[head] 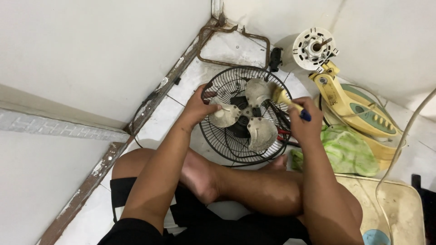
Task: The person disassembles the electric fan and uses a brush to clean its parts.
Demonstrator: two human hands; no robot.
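Dusty grey plastic formed the fan blade (225, 115) pinched by the left hand (198, 107), thumb over its face and fingers closed beneath the edge. The right hand (305, 128) was wrapped fully around a brush (287, 100), its long axis slanting from the fist up and away toward the bristle head, which touched the far blade. Beyond both fingers lay the black wire grille (218, 136), flat on the floor, hub facing up. Judged light, thin and somewhat brittle; the blade root nearest the hub appeared the safest hold.
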